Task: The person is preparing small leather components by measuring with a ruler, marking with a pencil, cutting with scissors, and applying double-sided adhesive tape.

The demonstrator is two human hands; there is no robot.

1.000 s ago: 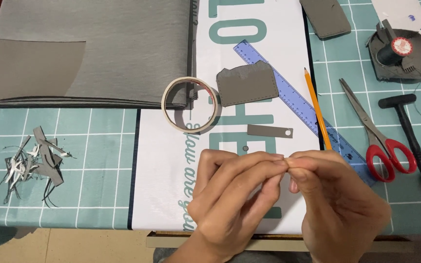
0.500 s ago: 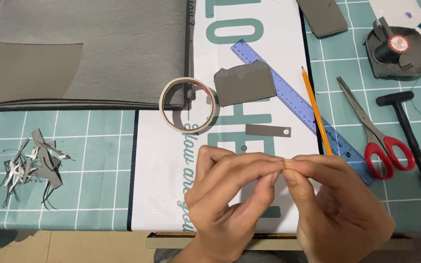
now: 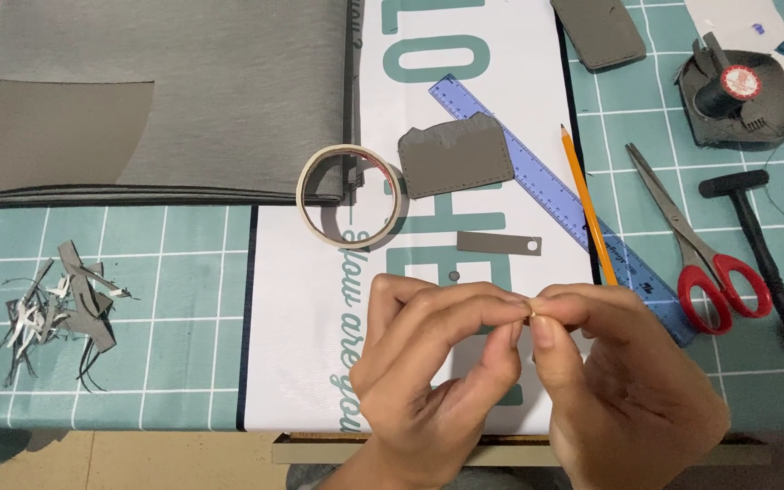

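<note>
a tiny pale piece [image 3: 528, 311] was kept pinched between the left hand [image 3: 437, 381] and right hand [image 3: 628, 390]; nothing visible was changed since earlier, near the tape roll [image 3: 349, 196].

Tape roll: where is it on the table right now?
In the head view the tape roll lies left of centre, overlapping the folded grey fabric and just left of the grey leather piece, above the hands.

Home craft table, gridded cutting mat [image 3: 174, 299], scissors [image 3: 700, 245], ruler [image 3: 546, 195], leather offcuts [image 3: 56, 308]

2 hands [image 3: 537, 381] pinching something tiny together, tape roll [image 3: 349, 197], grey strip [image 3: 498, 243], ruler [image 3: 555, 204], scissors [image 3: 700, 249] beyond
</note>
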